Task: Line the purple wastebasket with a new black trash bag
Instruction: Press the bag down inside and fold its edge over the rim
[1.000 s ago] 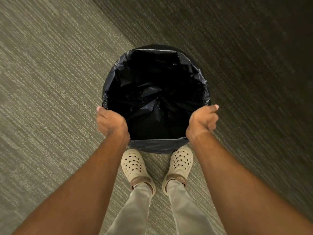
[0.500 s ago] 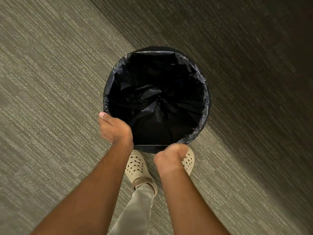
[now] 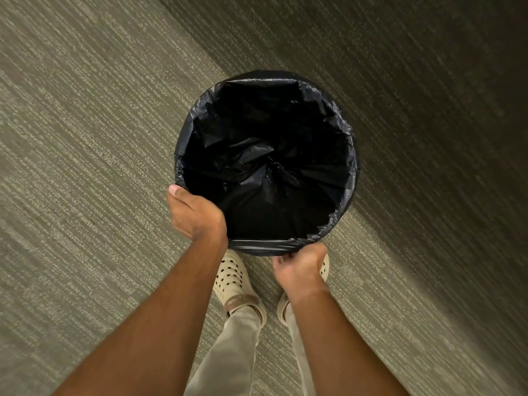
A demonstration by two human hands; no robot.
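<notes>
Here, the wastebasket stands on the carpeted floor (image 3: pixel 85 167), just beyond the person's feet; its purple wall is nowhere visible, since the black trash bag (image 3: pixel 265 181) drapes over the whole rim (image 3: pixel 353 155). The bag's bottom sags crumpled inside, gathered toward the centre.

Left hand (image 3: pixel 195 215): curled over the near-left rim, gripping the bag's folded edge against it, thumb lying along the outside. Right hand (image 3: pixel 300 265): clenched below the near rim, fingers seemingly pinching the overhanging plastic; the exact hold is hidden by the knuckles.

Step in hand, by my reading: finishing the cuff, drawing the near overhang down so the bag sits tight. The far and right edges look wrinkled but already turned over.

Next move likely calls for a downward tug at the near side while the left hand keeps the edge pinned, then perhaps pressing the bag's slack down into the basket. Thin plastic; a sharp pull could tear it or drag the far edge off.

Beige perforated clogs (image 3: pixel 231 278) and pale trousers (image 3: pixel 228 352) below.
</notes>
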